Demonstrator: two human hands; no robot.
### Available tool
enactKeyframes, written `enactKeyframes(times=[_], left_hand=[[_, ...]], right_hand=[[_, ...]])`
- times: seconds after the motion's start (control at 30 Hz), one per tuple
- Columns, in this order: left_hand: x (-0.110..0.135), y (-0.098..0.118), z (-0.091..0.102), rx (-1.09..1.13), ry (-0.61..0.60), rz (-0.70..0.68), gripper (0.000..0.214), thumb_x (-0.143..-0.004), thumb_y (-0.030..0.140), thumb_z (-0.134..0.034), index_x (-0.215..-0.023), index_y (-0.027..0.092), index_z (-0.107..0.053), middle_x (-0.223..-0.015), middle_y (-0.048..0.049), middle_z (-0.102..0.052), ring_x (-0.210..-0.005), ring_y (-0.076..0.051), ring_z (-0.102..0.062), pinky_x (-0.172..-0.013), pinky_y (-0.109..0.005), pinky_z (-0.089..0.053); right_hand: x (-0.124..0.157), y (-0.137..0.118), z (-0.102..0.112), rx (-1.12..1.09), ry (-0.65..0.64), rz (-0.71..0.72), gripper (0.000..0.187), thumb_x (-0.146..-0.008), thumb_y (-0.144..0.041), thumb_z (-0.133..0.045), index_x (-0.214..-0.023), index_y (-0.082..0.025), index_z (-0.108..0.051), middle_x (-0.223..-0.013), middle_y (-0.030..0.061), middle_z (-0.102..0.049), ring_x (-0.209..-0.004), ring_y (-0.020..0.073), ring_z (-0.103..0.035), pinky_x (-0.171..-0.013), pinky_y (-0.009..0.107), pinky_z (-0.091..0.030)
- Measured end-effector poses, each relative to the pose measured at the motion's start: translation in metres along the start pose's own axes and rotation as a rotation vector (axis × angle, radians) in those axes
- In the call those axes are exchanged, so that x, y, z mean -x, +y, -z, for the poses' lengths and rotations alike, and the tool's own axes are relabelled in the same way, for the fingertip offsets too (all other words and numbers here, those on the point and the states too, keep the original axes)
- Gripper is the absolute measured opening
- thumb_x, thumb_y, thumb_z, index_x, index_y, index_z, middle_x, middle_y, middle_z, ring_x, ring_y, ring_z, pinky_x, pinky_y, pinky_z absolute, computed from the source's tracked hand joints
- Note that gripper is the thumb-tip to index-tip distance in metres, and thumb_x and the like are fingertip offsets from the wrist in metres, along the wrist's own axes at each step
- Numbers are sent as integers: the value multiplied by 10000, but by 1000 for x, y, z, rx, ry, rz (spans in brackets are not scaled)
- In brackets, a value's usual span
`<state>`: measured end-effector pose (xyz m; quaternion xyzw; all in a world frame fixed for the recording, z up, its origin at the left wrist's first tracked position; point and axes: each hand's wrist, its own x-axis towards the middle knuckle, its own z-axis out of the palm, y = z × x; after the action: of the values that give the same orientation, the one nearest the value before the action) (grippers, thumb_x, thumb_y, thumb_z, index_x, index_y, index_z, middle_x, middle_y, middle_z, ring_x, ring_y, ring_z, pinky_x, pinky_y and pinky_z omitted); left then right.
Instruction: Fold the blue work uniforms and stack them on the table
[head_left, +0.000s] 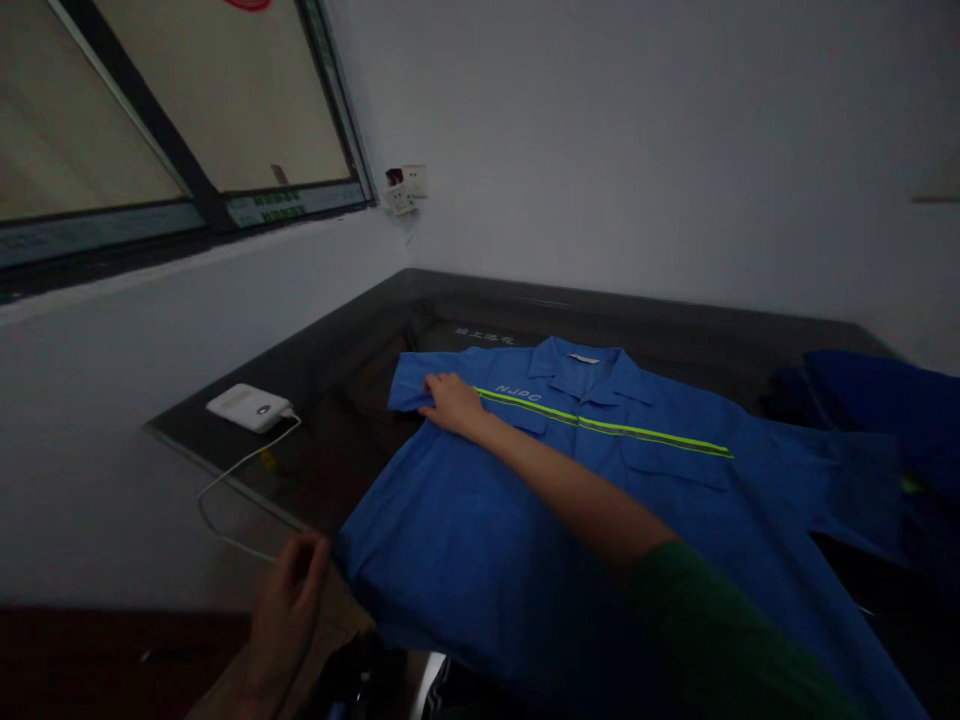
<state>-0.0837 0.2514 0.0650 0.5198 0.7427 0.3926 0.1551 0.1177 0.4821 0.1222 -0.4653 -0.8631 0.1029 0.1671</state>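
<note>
A blue short-sleeved work shirt (450,520) lies spread front side up, its collar toward the wall. A yellow-green stripe runs across the chest, with pale letters above it. My right hand (454,404) reaches across the shirt, its fingers curled on the fabric by the sleeve at the left armhole. Low on the left, my left hand (291,590) is closed in a pinch at the shirt's lower side corner, which is drawn out toward the fingertips. Dim light makes the exact hold hard to see.
The shirt rests on a dark glossy table (360,350) against the wall. A white power bank (247,407) with a white cable (225,480) hanging over the edge lies at left. Folded dark blue cloth (885,400) is piled at right. Sockets (409,190) sit near the window.
</note>
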Motion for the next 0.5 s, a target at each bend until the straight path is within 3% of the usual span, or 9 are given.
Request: enactKeyframes(times=[0.13, 0.23, 0.3, 0.4, 0.5], left_hand=[[39, -44, -29, 200, 33, 120, 568, -672, 623, -648, -1020, 205, -485, -1070, -100, -617, -1005, -288, -643, -880, -432, -523], [64, -55, -50, 293, -52, 208, 628, -659, 581, -689, -1114, 210, -466, -1172, -128, -610, -1126, -304, -603, -902, -446, -527], [75, -57, -57, 303, -66, 252, 586, -657, 581, -685, -1076, 209, -514, -1134, -120, -643, -1108, -311, -615, -906, -455, -530], [82, -58, -56, 298, -82, 289, 443, -710, 611, -603, -898, 210, -610, -983, -87, -705, -1015, -312, -656, -911, -460, -528], [82, -59, -40, 287, -134, 284, 440, -771, 630, -512, -816, 221, -669, -907, -63, -730, -987, -303, -666, -914, -442, -529]], right_hand=[[-23, -39, -35, 91, 6, -99, 467, -781, -233, -629, -1219, -124, -510, -1268, 168, -541, -1163, 298, -479, -886, 417, -458], [-34, -45, -45, 163, 69, -152, 398, -826, -179, -561, -1216, -118, -503, -1279, 181, -527, -1163, 285, -464, -906, 419, -434], [-38, -43, -46, 203, 99, -157, 323, -885, -153, -456, -1202, -119, -513, -1259, 184, -543, -1151, 278, -473, -894, 410, -432], [-37, -39, -46, 226, 98, -192, 332, -940, -135, -315, -1192, -124, -531, -1221, 180, -580, -1123, 275, -516, -897, 418, -431], [-35, -33, -42, 214, 28, -226, 369, -955, -131, -266, -1202, -115, -539, -1191, 182, -609, -1084, 275, -572, -895, 418, -444]])
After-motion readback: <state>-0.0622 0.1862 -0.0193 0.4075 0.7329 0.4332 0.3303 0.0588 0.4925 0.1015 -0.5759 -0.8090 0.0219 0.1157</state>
